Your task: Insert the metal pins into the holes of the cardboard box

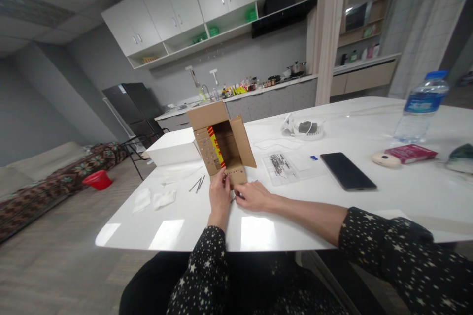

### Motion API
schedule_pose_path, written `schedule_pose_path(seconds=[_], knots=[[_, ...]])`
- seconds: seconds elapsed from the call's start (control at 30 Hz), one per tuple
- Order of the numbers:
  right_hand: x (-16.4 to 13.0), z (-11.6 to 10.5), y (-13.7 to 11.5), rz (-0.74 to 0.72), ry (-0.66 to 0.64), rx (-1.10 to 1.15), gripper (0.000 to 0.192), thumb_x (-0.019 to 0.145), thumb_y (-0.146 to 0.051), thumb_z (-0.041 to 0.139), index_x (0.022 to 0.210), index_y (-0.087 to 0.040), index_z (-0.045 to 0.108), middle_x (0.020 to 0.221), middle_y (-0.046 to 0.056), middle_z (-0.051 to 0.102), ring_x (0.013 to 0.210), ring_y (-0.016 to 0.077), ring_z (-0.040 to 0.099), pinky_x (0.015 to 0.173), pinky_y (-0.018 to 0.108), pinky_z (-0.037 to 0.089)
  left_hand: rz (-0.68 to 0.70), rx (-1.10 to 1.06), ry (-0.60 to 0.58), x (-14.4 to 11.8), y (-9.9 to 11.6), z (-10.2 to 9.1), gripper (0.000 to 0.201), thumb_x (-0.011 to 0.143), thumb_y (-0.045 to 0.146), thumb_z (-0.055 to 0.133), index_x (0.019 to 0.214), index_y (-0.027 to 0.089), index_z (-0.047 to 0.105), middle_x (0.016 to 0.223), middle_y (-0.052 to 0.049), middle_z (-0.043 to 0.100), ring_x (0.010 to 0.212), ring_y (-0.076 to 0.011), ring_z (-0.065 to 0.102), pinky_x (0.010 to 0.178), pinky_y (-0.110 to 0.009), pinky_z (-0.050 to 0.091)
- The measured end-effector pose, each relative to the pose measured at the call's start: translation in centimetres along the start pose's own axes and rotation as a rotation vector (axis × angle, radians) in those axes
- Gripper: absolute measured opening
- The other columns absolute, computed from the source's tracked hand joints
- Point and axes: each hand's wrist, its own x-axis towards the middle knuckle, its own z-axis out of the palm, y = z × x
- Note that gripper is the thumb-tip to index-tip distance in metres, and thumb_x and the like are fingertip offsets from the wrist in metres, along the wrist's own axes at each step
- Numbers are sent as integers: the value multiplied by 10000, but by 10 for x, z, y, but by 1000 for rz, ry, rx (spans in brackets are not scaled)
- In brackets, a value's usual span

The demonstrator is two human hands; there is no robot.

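Left hand point(219, 192) up against the near bottom edge of the box point(220, 145), fingers point(222, 175) closed on the lower flap, thumb on the cardboard. Right hand point(254, 196) flat on the tabletop point(295, 216) just right of the left fingers, fingers curled together over a small dark item at the box's base; can't tell what it is or whether it's actually pinched. Box stands open on the tabletop, directly ahead of both sets of fingers, flaps out, red/yellow print inside, rows of small holes on the left flap. Just left of the left fingers: two thin dark nails point(197, 184), then white tissues point(155, 199) further left. Behind the box on the left: white tray point(172, 150). Right of the right fingers, near: clear bag point(283, 165) with dark small parts; beyond it a phone point(347, 171), face down or screen off. Well right: pink book point(410, 152), beige oval point(384, 159), water bottle point(421, 108). Behind the bag: white round device point(305, 129) with cable.
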Motion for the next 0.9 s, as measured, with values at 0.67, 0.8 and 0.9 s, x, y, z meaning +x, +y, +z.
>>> schedule_pose_path(seconds=[0.67,0.8,0.9], knots=[[-1,1,1,-7,22,3,248,911,-348,421,1024,-221,602,946,60,722,813,230,667,658,299,381,-145,-55,29,-2,1,-5,291,907,276,491,1181,206,555,946,-81,723,848,-196,687,786,-341,532],[0,1,1,-8,16,4,252,911,-353,419,1021,-215,599,939,64,720,806,230,666,654,297,380,-136,-73,2,-2,0,-4,270,912,303,492,1157,213,557,953,-81,724,867,-201,688,796,-348,530],[0,1,1,-7,11,2,260,915,-358,412,1030,-213,594,935,66,719,801,230,665,662,298,382,-119,-82,-24,-2,2,-4,267,909,301,498,1153,211,555,949,-82,722,871,-204,687,811,-359,529]])
